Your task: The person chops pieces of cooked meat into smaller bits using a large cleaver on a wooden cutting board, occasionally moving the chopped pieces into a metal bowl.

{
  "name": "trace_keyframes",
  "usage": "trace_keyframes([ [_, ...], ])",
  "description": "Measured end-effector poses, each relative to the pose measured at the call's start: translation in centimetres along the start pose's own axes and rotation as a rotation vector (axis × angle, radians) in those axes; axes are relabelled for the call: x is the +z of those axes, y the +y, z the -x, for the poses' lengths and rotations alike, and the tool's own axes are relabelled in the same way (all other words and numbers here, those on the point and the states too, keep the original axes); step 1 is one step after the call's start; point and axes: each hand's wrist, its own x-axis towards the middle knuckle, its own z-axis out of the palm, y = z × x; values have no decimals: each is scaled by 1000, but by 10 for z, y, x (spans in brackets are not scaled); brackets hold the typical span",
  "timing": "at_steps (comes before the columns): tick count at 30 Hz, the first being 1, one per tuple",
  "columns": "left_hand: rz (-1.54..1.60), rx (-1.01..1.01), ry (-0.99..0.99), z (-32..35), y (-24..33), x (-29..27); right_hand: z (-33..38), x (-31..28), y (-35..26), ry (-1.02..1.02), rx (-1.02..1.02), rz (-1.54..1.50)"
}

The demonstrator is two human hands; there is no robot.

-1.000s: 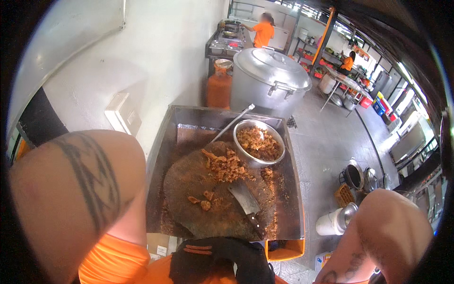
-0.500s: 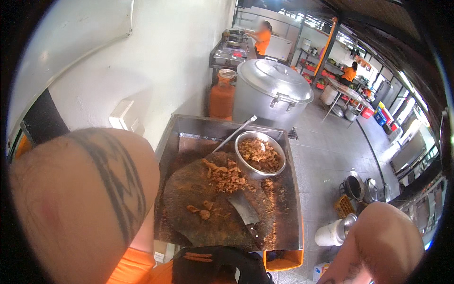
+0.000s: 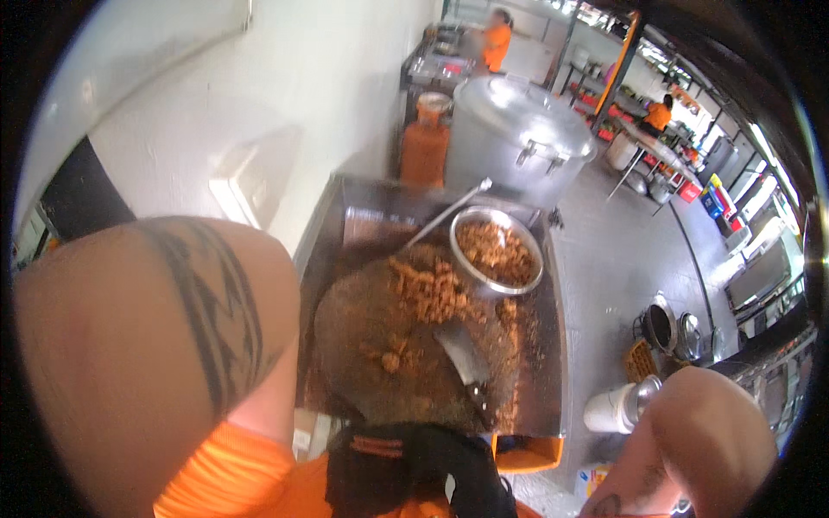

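Observation:
Neither of my hands shows. Only my tattooed left upper arm (image 3: 147, 345) fills the lower left, and my right arm (image 3: 699, 440) comes in at the lower right. Between them a steel tray (image 3: 546, 363) holds a round wooden chopping block (image 3: 371, 388). A pile of chopped fried meat (image 3: 427, 289) lies on the block's far side. A cleaver (image 3: 462, 354) rests flat on the block, untouched. A metal bowl (image 3: 496, 252) full of the same pieces stands at the tray's far right, and a long spoon handle (image 3: 445, 211) leans beside it.
Behind the tray stand a large lidded aluminium pot (image 3: 518, 129) and an orange gas cylinder (image 3: 425, 142). A white wall runs along the left. A white bucket (image 3: 609, 410) and dark pots (image 3: 665, 324) sit on the floor to the right. People in orange (image 3: 496, 39) work far back.
The view has shifted and my left arm now looms larger and closer at the lower left. Cleaver, meat and bowl have stayed where they were.

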Motion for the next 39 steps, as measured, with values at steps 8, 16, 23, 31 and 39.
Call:
trace_keyframes([
  [8, 141, -369, 12, 163, -1, 26, 94, 58, 19, -209, 556, -299],
  [16, -60, -1031, -648, 456, 27, 71, 329, 110, 2, -868, 701, 12],
  [23, -245, -1023, -915, 463, 4, 121, 315, 129, 24, -1154, 661, 104],
  [31, -54, -791, -657, 476, 16, 135, 301, 110, 20, -900, 1700, -718],
  [39, -131, -644, -728, 481, 64, 121, 318, 112, -1, -814, 1351, -858],
])
